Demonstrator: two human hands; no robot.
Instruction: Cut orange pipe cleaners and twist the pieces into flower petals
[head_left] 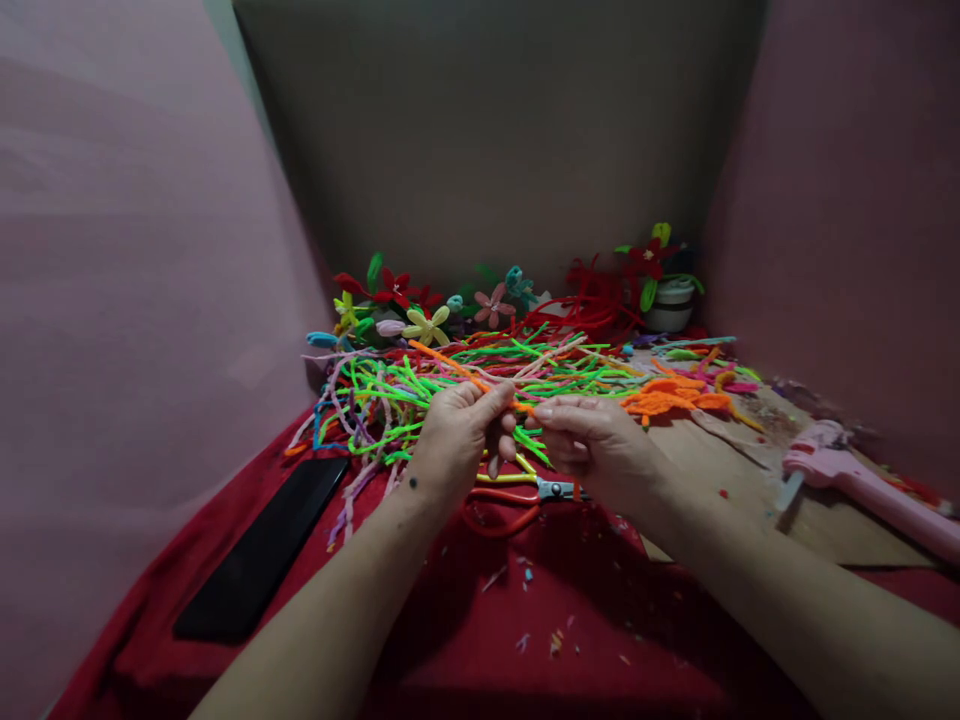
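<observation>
Across the red cloth [450,640], we see a broad tangle of fuzzy pipe cleaners [540,365] in green, pink, red and purple, with a brown cardboard sheet [720,475] at its right. A black smartphone [262,550] lies flat on the left, and a pink glue gun [840,465] rests on the cardboard. Near the middle, our left hand [461,425] and right hand [589,430] sit just beside each other, both pinching one orange pipe cleaner [448,366]; it slants up and leftward out of our left fingers, over the tangle, while its lower end meets our right fingertips. Beneath our hands lie red-handled scissors [549,490], yellow grips showing beside the red. Smallest of all, colored scraps [556,642] dot the cloth near us.
</observation>
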